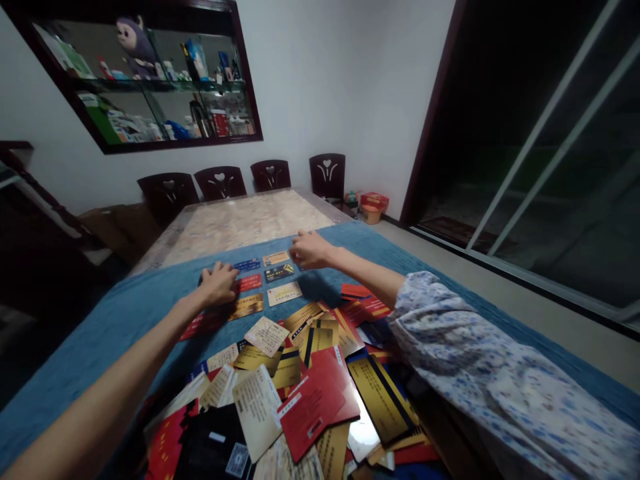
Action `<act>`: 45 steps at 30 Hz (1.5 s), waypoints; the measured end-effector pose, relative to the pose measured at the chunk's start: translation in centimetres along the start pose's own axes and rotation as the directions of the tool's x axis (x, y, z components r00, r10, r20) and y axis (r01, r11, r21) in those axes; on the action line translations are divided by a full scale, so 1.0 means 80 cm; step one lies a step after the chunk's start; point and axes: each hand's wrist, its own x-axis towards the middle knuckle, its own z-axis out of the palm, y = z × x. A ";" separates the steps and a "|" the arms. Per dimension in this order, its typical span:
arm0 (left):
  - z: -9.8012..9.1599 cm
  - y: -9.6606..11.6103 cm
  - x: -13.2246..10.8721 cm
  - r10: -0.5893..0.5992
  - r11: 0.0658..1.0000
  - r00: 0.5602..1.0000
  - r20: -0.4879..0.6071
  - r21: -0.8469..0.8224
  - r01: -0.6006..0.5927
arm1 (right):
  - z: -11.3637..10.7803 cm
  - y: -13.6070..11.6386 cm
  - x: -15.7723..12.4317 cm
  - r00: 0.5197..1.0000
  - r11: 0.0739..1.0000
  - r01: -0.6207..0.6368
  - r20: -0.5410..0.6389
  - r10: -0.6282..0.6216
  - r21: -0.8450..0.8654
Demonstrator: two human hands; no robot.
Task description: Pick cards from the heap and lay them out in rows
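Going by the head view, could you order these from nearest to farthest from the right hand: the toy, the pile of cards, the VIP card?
1. VIP card: just left of the right hand.
2. Pile: nearer the camera.
3. Toy: high up, far left.
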 end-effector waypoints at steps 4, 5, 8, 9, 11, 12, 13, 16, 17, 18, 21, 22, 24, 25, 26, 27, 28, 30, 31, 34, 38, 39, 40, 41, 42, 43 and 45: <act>-0.017 0.021 -0.004 0.057 0.998 0.997 -0.056 0.022 -0.055 | -0.003 0.032 -0.053 0.999 0.999 -0.033 -0.035 0.032 -0.019; -0.021 0.029 -0.005 0.071 0.997 0.995 -0.075 0.014 -0.070 | -0.003 0.039 -0.066 0.998 0.999 -0.044 -0.038 0.043 -0.019; -0.031 0.056 -0.007 0.118 0.992 0.982 -0.146 -0.025 -0.123 | -0.001 0.056 -0.104 0.996 0.997 -0.072 -0.046 0.072 -0.011; -0.034 0.066 -0.007 0.132 0.989 0.976 -0.172 -0.040 -0.141 | 0.000 0.061 -0.116 0.996 0.997 -0.080 -0.048 0.080 -0.011; -0.038 0.088 -0.009 0.167 0.980 0.961 -0.219 -0.068 -0.185 | 0.001 0.068 -0.139 0.994 0.995 -0.097 -0.052 0.096 -0.008; -0.040 0.100 -0.010 0.184 0.975 0.954 -0.236 -0.080 -0.208 | 0.002 0.071 -0.150 0.993 0.995 -0.103 -0.056 0.103 -0.006; -0.042 0.112 -0.012 0.204 0.968 0.948 -0.246 -0.093 -0.232 | 0.003 0.073 -0.161 0.992 0.994 -0.110 -0.058 0.110 0.000; -0.048 0.149 -0.018 0.260 0.942 0.924 -0.280 -0.135 -0.306 | 0.006 0.080 -0.193 0.989 0.990 -0.137 -0.058 0.139 0.034; -0.051 0.161 -0.021 0.276 0.932 0.914 -0.298 -0.149 -0.330 | 0.007 0.082 -0.204 0.988 0.988 -0.144 -0.056 0.147 0.047; -0.053 0.174 -0.024 0.297 0.920 0.904 -0.306 -0.162 -0.357 | 0.009 0.083 -0.215 0.988 0.988 -0.145 -0.050 0.148 0.060; -0.061 0.214 -0.034 0.389 0.875 0.873 -0.293 -0.180 -0.450 | 0.017 0.089 -0.244 0.987 0.983 -0.151 -0.031 0.155 0.102; -0.064 0.228 -0.038 0.426 0.857 0.861 -0.279 -0.182 -0.483 | 0.020 0.091 -0.253 0.986 0.980 -0.162 -0.022 0.165 0.114; -0.069 0.257 -0.045 0.490 0.815 0.823 -0.288 -0.185 -0.549 | 0.025 0.093 -0.268 0.978 0.970 -0.208 0.006 0.209 0.125; -0.072 0.272 -0.048 0.524 0.789 0.800 -0.293 -0.187 -0.585 | 0.028 0.094 -0.275 0.973 0.965 -0.232 0.020 0.231 0.126; -0.074 0.286 -0.052 0.551 0.768 0.779 -0.300 -0.183 -0.613 | 0.030 0.094 -0.280 0.968 0.960 -0.250 0.037 0.247 0.128; -0.075 0.301 -0.055 0.579 0.750 0.761 -0.291 -0.175 -0.638 | 0.033 0.095 -0.285 0.965 0.956 -0.262 0.053 0.257 0.132; -0.076 0.315 -0.057 0.609 0.730 0.741 -0.282 -0.165 -0.663 | 0.035 0.095 -0.289 0.962 0.953 -0.270 0.067 0.263 0.138; -0.076 0.340 -0.060 0.661 0.688 0.696 -0.279 -0.145 -0.711 | 0.038 0.097 -0.297 0.959 0.947 -0.283 0.080 0.274 0.153; -0.076 0.351 -0.060 0.684 0.669 0.674 -0.278 -0.130 -0.732 | 0.040 0.098 -0.299 0.957 0.943 -0.289 0.081 0.279 0.162; -0.076 0.377 -0.055 0.736 0.628 0.627 -0.257 -0.088 -0.773 | 0.044 0.101 -0.306 0.941 0.923 -0.336 0.115 0.319 0.186; -0.082 0.398 -0.042 0.801 0.571 0.566 -0.193 -0.033 -0.820 | 0.051 0.108 -0.312 0.912 0.895 -0.406 0.143 0.384 0.184; -0.084 0.402 -0.039 0.814 0.560 0.556 -0.171 -0.028 -0.828 | 0.053 0.111 -0.313 0.910 0.893 -0.412 0.130 0.393 0.184; -0.086 0.406 -0.035 0.824 0.550 0.547 -0.143 -0.028 -0.835 | 0.055 0.113 -0.315 0.907 0.889 -0.419 0.117 0.404 0.186; -0.087 0.410 -0.032 0.834 0.540 0.540 -0.115 -0.032 -0.841 | 0.058 0.116 -0.316 0.902 0.882 -0.431 0.109 0.418 0.191; -0.088 0.414 -0.029 0.840 0.534 0.535 -0.088 -0.038 -0.844 | 0.061 0.118 -0.317 0.894 0.871 -0.449 0.107 0.436 0.199; -0.088 0.417 -0.026 0.842 0.534 0.535 -0.061 -0.045 -0.845 | 0.064 0.121 -0.318 0.884 0.860 -0.467 0.109 0.454 0.206; -0.088 0.423 -0.020 0.836 0.546 0.548 -0.022 -0.058 -0.836 | 0.070 0.125 -0.320 0.870 0.842 -0.493 0.116 0.479 0.217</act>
